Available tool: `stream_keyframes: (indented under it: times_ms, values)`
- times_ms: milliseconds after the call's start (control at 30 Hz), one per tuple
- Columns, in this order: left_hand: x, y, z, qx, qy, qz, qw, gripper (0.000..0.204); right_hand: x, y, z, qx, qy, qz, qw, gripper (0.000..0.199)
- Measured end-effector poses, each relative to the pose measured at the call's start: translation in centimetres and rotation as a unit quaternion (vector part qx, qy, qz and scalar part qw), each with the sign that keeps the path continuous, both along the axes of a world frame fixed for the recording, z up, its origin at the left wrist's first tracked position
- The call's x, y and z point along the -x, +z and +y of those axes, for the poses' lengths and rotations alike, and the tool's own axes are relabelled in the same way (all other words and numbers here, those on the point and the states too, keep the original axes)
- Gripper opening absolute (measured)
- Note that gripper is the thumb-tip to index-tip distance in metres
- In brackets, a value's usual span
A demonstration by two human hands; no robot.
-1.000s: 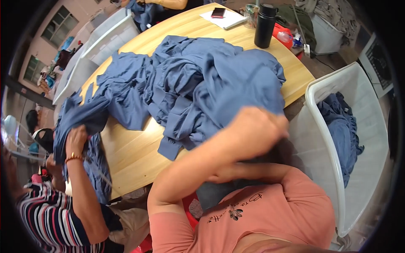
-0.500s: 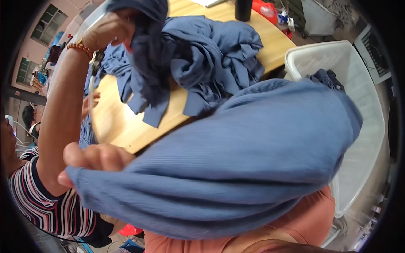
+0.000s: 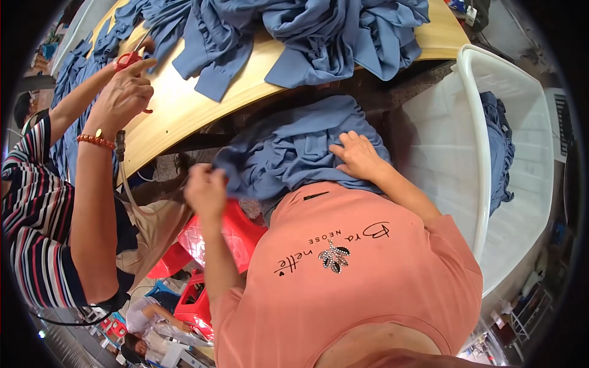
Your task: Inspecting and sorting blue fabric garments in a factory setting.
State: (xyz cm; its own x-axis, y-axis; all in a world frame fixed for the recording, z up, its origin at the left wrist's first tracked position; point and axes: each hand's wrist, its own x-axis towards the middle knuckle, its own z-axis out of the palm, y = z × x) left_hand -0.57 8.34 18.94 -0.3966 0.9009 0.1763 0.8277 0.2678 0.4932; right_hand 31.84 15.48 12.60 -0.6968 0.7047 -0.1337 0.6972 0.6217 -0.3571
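**Blue garment bunched on the lap**

While both hands are working below the table edge, the left hand point(image 3: 207, 191) is pinching the left edge of a crumpled blue garment point(image 3: 288, 150), fingers closed on the cloth. The right hand point(image 3: 358, 156) is lying flat on its right side, fingers spread, gripping nothing. Beyond the grip, a pile of blue garments point(image 3: 325, 37) is covering the wooden table point(image 3: 178, 110). Right of the right hand, one white bin point(image 3: 485, 178) is holding more blue cloth. Left of the left hand, a co-worker's hand point(image 3: 123, 95) is holding something red.
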Motion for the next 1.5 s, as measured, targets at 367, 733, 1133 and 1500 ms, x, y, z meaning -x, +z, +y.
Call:
stream_keyframes:
  times_ms: [367, 733, 1133, 1500]
  values:
    - [-3.8, -12.7, -1.9, 0.072, -0.225, -0.147, 0.961, 0.028, -0.3, -0.4, 1.2, 0.045, 0.043, -0.080, 0.995, 0.030]
    - [0.4, -7.8, -1.9, -0.075, -0.059, -0.408, 0.908, 0.015, 2.7, 1.1, 1.2, 0.246, 0.128, -0.036, 0.960, 0.020]
    - [2.0, -9.2, -5.4, 0.197, 0.017, -0.488, 0.850, 0.019, 6.4, 1.5, 3.0, 0.047, 0.129, 0.222, 0.965, 0.023]
    - [-0.3, -10.9, -5.8, 0.211, -0.179, -0.160, 0.947, 0.018, 12.7, -4.3, 2.3, -0.044, 0.313, 0.213, 0.924, 0.005]
